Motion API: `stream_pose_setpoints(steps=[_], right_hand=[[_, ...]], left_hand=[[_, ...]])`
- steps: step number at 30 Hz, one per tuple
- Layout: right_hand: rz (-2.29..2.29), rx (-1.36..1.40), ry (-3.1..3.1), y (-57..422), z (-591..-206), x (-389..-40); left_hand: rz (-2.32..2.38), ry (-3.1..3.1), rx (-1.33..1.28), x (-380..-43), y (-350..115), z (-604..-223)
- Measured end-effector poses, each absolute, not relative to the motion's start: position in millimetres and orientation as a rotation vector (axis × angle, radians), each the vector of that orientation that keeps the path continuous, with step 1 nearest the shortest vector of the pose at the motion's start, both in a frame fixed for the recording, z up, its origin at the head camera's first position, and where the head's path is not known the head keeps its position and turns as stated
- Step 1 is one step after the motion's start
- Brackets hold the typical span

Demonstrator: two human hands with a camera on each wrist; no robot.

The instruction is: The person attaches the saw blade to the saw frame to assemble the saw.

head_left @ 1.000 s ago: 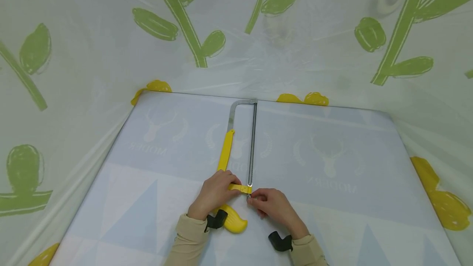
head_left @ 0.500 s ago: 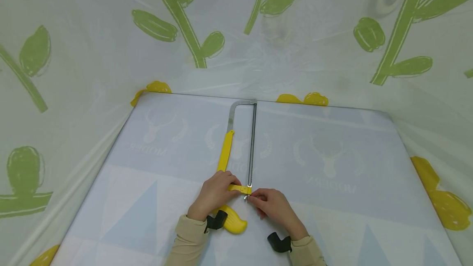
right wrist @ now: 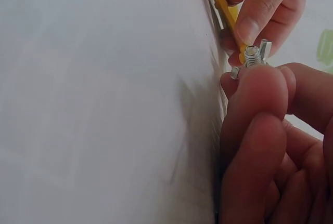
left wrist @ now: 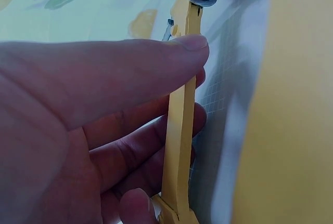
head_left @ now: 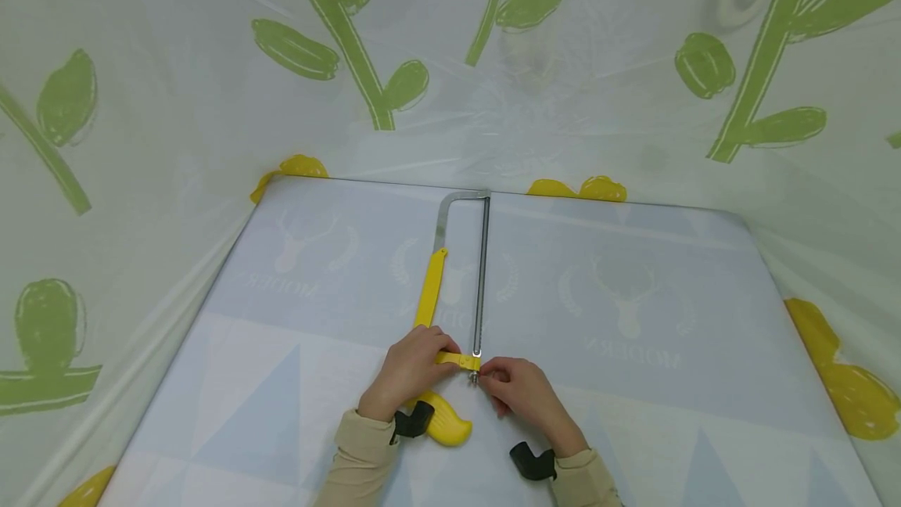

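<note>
A hacksaw [head_left: 431, 288] with a yellow frame and a grey blade [head_left: 482, 272] lies on the table, its blade side facing right. My left hand [head_left: 415, 366] grips the yellow crosspiece [left wrist: 179, 146] near the handle, thumb on one side and fingers behind. The curved yellow handle [head_left: 446, 421] shows below that hand. At the crosspiece's outer end sits a metal wing nut [right wrist: 264, 50] on a threaded bolt [right wrist: 252, 55]. My right hand [head_left: 524, 393] has thumb and curled fingers at the wing nut, pinching it, with the fingertips partly covering it in the right wrist view.
The table [head_left: 633, 429] has a pale cover with blue triangles and deer prints. A whitish sheet [head_left: 598, 100] with green leaves and yellow flowers rises behind it and along its sides. Black wrist mounts [head_left: 533, 462] sit near both sleeves.
The wing nut has turned, and more of it shows beside my right fingertips, which have shifted slightly. My left hand and the hacksaw have stayed in place.
</note>
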State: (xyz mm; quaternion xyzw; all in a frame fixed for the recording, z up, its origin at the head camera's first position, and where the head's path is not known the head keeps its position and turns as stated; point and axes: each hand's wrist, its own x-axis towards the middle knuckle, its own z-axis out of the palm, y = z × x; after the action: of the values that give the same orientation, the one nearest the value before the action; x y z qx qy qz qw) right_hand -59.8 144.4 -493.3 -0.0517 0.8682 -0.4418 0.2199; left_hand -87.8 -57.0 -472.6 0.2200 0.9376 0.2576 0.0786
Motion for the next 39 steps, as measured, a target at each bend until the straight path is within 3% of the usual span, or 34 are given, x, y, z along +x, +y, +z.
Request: stream_pose_setpoints(steps=[18, 39], right_hand=[[-1.058, -0.19, 2.586, 138, -490, -60], [-1.286, -0.211, 2.271, 148, -492, -59]], left_hand=[[0.793, 2.804, 0.646, -91, -56, -471], [0.768, 2.784, 0.633, -86, -58, -472]])
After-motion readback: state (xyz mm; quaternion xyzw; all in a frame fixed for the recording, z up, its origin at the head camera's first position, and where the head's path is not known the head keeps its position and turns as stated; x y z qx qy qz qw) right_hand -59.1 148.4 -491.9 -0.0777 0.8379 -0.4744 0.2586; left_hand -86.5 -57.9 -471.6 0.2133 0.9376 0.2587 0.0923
